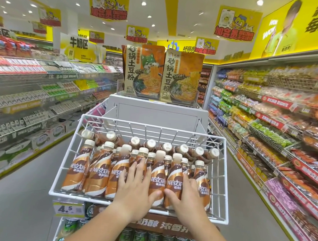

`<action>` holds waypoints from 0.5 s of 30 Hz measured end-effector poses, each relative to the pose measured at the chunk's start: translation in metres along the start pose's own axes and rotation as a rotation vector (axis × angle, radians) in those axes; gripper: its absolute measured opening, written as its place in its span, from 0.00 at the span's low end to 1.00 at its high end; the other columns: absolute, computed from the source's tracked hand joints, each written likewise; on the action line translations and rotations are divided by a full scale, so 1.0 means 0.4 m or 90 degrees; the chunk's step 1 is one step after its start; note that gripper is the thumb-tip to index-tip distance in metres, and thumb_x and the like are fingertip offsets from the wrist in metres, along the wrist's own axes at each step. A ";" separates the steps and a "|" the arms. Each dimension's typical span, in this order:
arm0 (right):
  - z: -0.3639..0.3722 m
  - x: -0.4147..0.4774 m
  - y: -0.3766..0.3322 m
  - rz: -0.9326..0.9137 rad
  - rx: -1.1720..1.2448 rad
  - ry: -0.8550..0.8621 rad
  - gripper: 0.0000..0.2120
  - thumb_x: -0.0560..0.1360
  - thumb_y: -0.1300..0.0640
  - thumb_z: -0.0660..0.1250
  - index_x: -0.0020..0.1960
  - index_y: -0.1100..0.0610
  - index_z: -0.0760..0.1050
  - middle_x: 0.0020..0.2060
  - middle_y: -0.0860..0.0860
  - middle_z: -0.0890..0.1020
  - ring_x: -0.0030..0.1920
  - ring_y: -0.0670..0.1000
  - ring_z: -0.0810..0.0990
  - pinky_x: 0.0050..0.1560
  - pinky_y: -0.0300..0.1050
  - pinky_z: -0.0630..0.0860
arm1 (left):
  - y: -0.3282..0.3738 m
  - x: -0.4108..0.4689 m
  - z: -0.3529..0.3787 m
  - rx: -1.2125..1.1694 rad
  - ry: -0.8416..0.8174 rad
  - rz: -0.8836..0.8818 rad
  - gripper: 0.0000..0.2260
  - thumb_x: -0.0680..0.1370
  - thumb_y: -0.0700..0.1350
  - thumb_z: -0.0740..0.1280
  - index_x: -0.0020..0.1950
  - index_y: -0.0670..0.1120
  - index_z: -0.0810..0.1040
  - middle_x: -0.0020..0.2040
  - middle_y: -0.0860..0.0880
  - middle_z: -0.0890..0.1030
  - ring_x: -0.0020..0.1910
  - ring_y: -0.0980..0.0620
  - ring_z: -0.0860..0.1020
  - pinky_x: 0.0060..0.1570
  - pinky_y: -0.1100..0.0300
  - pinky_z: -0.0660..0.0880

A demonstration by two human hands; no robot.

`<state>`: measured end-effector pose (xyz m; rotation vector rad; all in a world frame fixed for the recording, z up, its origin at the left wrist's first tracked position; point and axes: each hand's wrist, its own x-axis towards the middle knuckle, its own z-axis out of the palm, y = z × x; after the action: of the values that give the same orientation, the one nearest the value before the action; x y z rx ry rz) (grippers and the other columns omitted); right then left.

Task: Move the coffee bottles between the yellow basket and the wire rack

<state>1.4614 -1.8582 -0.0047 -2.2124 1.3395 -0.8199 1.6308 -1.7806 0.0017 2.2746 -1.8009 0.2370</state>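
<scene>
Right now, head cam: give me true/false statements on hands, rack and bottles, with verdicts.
1. The left hand and right hand both rest on coffee bottles in the wire rack. True.
2. The rack is nearly empty. False: bottles fill it.
3. A yellow basket stands beside the rack. False: none is in view.
4. A price tag reading 4.5 hangs under the rack's front left corner. True.
5. The right hand lifts a bottle clear. False: the bottle stands in its row.

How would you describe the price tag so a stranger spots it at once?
Find the white wire rack of Nescafe bottles in mid-aisle. Just below its front left corner hangs the price tag. Unlike the brown banner beside it, it is white and reads 4.5.
</scene>
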 end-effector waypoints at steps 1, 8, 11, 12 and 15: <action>0.000 0.001 0.001 -0.001 -0.001 -0.003 0.44 0.75 0.32 0.62 0.80 0.49 0.48 0.69 0.47 0.63 0.69 0.49 0.68 0.64 0.46 0.71 | -0.002 -0.003 0.001 0.009 0.005 0.004 0.38 0.78 0.70 0.40 0.82 0.50 0.42 0.81 0.46 0.34 0.80 0.44 0.36 0.76 0.38 0.40; -0.001 -0.010 -0.007 -0.025 -0.115 0.038 0.45 0.74 0.28 0.55 0.81 0.52 0.47 0.73 0.49 0.63 0.72 0.51 0.64 0.68 0.52 0.71 | -0.009 -0.010 -0.011 0.074 0.005 0.023 0.38 0.78 0.70 0.38 0.82 0.49 0.40 0.82 0.45 0.37 0.81 0.42 0.40 0.75 0.37 0.40; -0.013 -0.027 -0.021 -0.046 -0.197 0.063 0.47 0.72 0.26 0.54 0.81 0.51 0.44 0.77 0.50 0.58 0.75 0.53 0.60 0.72 0.54 0.66 | -0.018 -0.024 -0.026 0.129 0.005 0.034 0.39 0.77 0.71 0.36 0.82 0.49 0.39 0.82 0.46 0.38 0.81 0.39 0.44 0.75 0.35 0.42; -0.020 -0.029 -0.026 -0.057 -0.216 0.065 0.48 0.72 0.26 0.53 0.81 0.51 0.44 0.79 0.51 0.57 0.77 0.53 0.58 0.73 0.54 0.63 | -0.024 -0.029 -0.033 0.135 0.004 0.037 0.39 0.77 0.71 0.35 0.82 0.49 0.38 0.82 0.45 0.39 0.81 0.39 0.44 0.75 0.35 0.43; -0.042 -0.035 -0.045 -0.093 -0.274 0.068 0.48 0.71 0.25 0.48 0.81 0.52 0.45 0.80 0.54 0.53 0.79 0.55 0.53 0.76 0.54 0.55 | -0.040 -0.047 -0.057 0.152 0.001 0.040 0.40 0.76 0.71 0.35 0.82 0.49 0.38 0.83 0.44 0.42 0.81 0.39 0.45 0.76 0.36 0.47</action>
<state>1.4565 -1.8384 0.0153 -2.6551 1.5363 -0.7650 1.6425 -1.7533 0.0174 2.3719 -1.9381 0.4905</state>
